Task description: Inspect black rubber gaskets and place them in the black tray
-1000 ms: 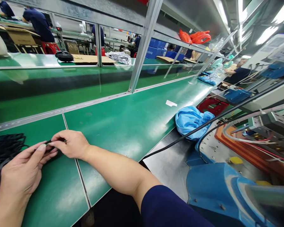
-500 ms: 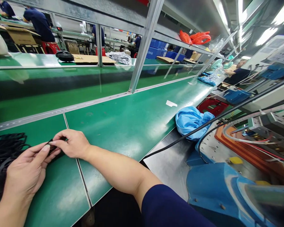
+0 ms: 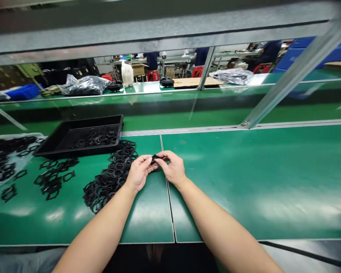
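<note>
My left hand [image 3: 139, 170] and my right hand [image 3: 172, 167] meet over the seam of the green tabletop, both closed on one small black plastic part [image 3: 154, 157]. Fingers cover most of the part, so its full outline is hidden. Right beside my left hand lies a heap of black ring-shaped plastic parts [image 3: 113, 176]. Farther left is a smaller loose group of the same black rings [image 3: 54, 176]. Behind the heap stands a black tray [image 3: 79, 152] with more rings inside.
A clear plastic bag [image 3: 24, 161] with black rings lies at the far left. A metal post [image 3: 287, 79] rises from the rail behind the tabletop [image 3: 244, 182]. Beyond are wrapped bags, a white fan [image 3: 127, 74] and people in dark blue at other benches.
My view has swung left, bringing the tray, ring heap and bag into sight; the blue cloth bundle and machine at right have left it. Both hands still hold the small black part together.
</note>
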A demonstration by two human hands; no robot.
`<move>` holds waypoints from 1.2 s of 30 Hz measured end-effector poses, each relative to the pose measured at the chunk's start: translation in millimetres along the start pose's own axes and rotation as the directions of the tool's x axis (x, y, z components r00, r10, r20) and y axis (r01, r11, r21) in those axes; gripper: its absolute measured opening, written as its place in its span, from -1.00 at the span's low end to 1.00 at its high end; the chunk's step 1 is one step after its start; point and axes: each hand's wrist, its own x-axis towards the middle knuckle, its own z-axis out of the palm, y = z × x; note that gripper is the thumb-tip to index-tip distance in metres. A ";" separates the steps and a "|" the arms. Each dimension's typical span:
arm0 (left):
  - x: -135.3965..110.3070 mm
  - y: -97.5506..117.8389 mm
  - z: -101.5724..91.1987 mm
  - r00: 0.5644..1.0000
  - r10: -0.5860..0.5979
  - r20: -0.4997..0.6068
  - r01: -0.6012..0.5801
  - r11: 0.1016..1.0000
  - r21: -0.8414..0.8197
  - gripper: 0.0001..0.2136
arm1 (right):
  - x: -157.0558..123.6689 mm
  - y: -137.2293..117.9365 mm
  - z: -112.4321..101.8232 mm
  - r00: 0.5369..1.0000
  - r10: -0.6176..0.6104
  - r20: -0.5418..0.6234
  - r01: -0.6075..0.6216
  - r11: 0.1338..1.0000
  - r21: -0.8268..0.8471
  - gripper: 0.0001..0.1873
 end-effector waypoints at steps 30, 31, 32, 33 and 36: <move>-4.5 1.4 1.2 0.997 -0.030 0.065 0.035 0.997 -0.074 -0.77 | -1.2 -7.2 -2.8 0.965 -0.260 0.020 0.260 0.955 -0.143 -0.89; -4.4 1.1 1.0 0.998 -0.027 0.064 0.031 0.997 -0.074 -0.77 | -0.9 -7.3 -3.1 0.966 -0.255 0.025 0.256 0.955 -0.147 -0.89; -4.3 0.8 0.7 0.998 -0.023 0.063 0.028 0.997 -0.074 -0.77 | -0.7 -7.7 -3.4 0.969 -0.245 0.033 0.247 0.957 -0.150 -0.90; -4.1 0.5 0.5 0.998 -0.019 0.063 0.024 0.997 -0.075 -0.76 | -0.5 -8.4 -3.7 0.972 -0.232 0.039 0.235 0.960 -0.151 -0.90; -3.2 -0.4 0.2 0.999 -0.001 0.052 0.005 0.998 -0.067 -0.75 | -0.3 -10.5 -4.0 0.982 -0.181 0.053 0.186 0.973 -0.135 -0.92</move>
